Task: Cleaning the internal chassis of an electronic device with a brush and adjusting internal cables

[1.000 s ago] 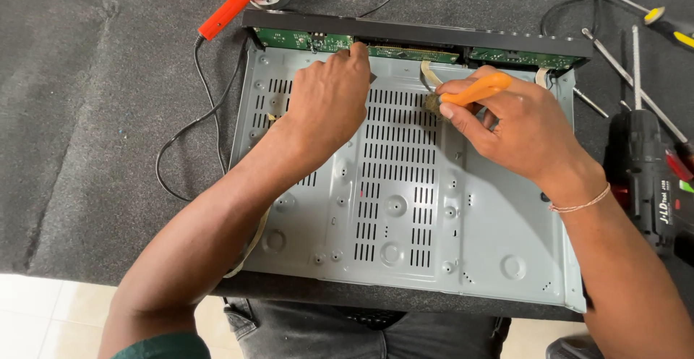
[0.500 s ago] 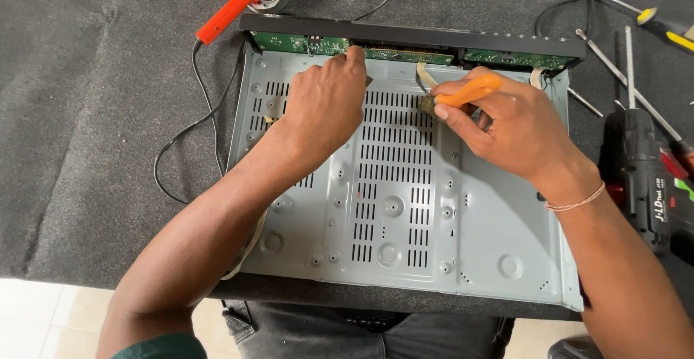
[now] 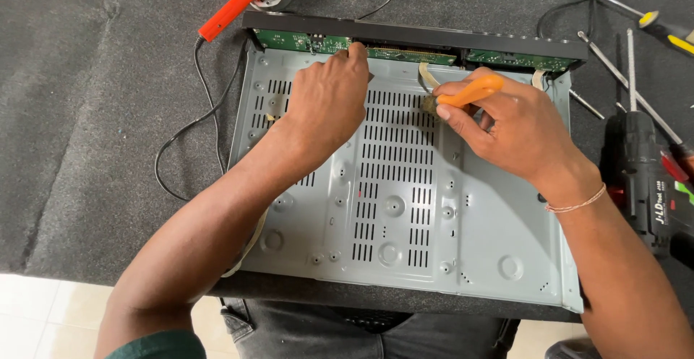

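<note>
grey metal chassis [image 3: 405,214] is laid flat on the dark desk [image 3: 79,113], underside up, at mid-desk. an orange-handled tool [image 3: 470,91] is gripped closed in the right hand [image 3: 513,131], tip pressed near the chassis far edge. left hand [image 3: 329,102] is laid flat on the chassis, fingertips at the green circuit board [image 3: 303,41]; nothing is held. board seems still seated, so work is judged early. a red soldering iron [image 3: 231,6] lies beyond the chassis, a cordless drill [image 3: 650,185] right of it.
</note>
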